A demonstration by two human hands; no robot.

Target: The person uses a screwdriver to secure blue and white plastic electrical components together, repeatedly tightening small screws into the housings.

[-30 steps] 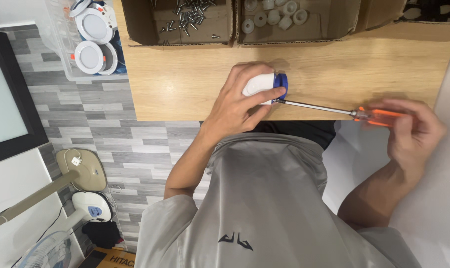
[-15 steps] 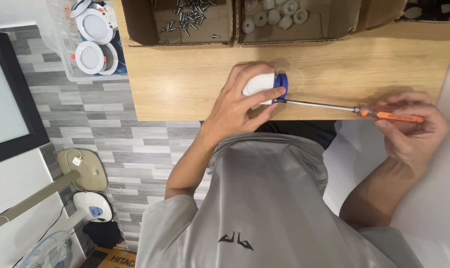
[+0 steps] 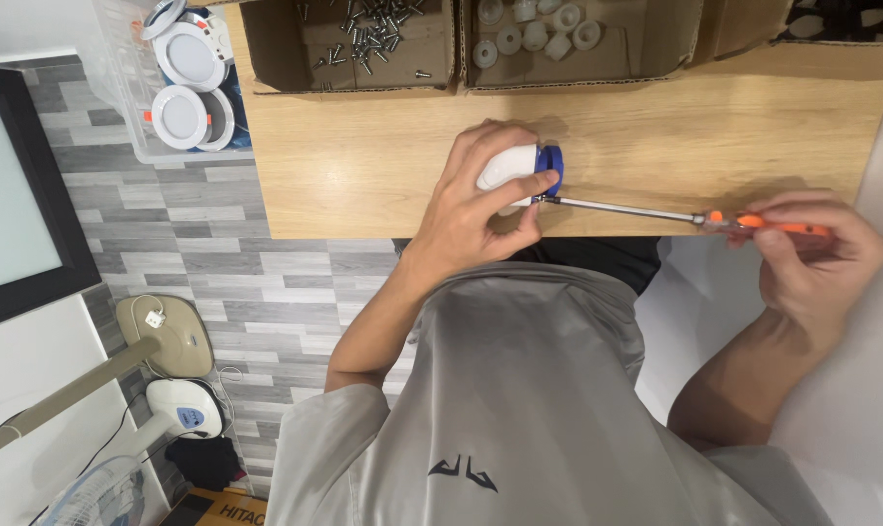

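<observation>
Our left hand [image 3: 480, 209] wraps the white-and-blue fitting [image 3: 519, 168] on the desk [image 3: 363, 166]; our right hand [image 3: 811, 258] grips the orange-handled screwdriver [image 3: 714, 219], tip touching the fitting.

colours and patterns at the bench

white and blue fitting [image 3: 524, 170]; screwdriver [image 3: 695, 218] with orange handle and silver shaft; pale wood-grain table [image 3: 383, 166]; brown cardboard boxes [image 3: 354, 58], one with grey metal screws [image 3: 363, 29], one with white round parts [image 3: 534, 29]; grey plank-patterned floor [image 3: 217, 263]; light grey shirt [image 3: 529, 409] with small black mark.

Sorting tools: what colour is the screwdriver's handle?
Orange, on the screwdriver in the right hand; head view.
</observation>
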